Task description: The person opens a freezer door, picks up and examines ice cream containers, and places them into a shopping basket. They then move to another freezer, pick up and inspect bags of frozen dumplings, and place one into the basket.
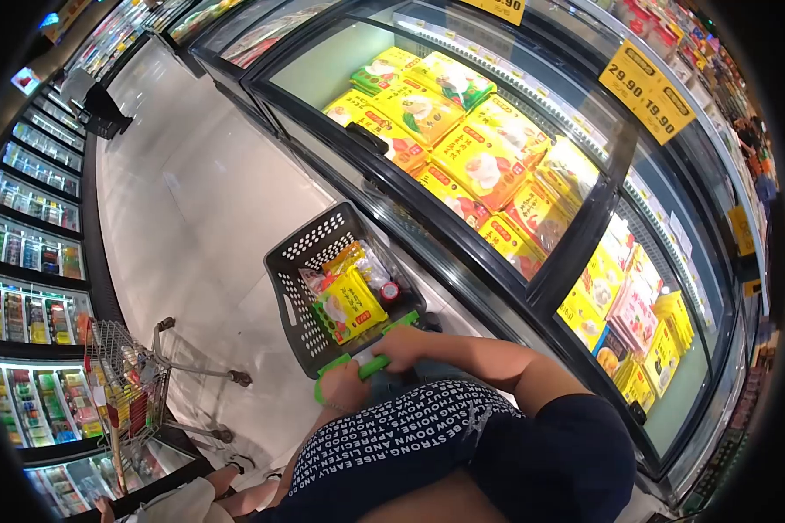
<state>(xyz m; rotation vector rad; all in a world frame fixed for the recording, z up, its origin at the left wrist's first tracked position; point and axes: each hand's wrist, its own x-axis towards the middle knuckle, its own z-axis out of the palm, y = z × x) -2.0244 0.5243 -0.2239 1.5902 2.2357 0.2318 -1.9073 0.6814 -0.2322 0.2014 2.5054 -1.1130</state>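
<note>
My right hand (399, 347) is closed round the green handle (375, 364) of a black shopping basket (298, 314). My left hand (344, 384) is closed at the same green handle, on the left, with its fingers partly hidden. The basket, with rows of holes in its walls, is just in front of my body above the floor. A yellow food packet (351, 304) lies uppermost in it, over other orange and clear packaging. Beside the packet is an item with a round red end (390, 291), whose kind I cannot make out.
Along the right runs a glass-topped freezer (379, 205) full of yellow packets (480, 161), with a yellow price sign (644, 91) above. At left, a metal shopping cart (131, 366) stands near another person (183, 501). Lit shelves (35, 314) line the far left. A distant person (78, 90) has a dark basket (105, 122).
</note>
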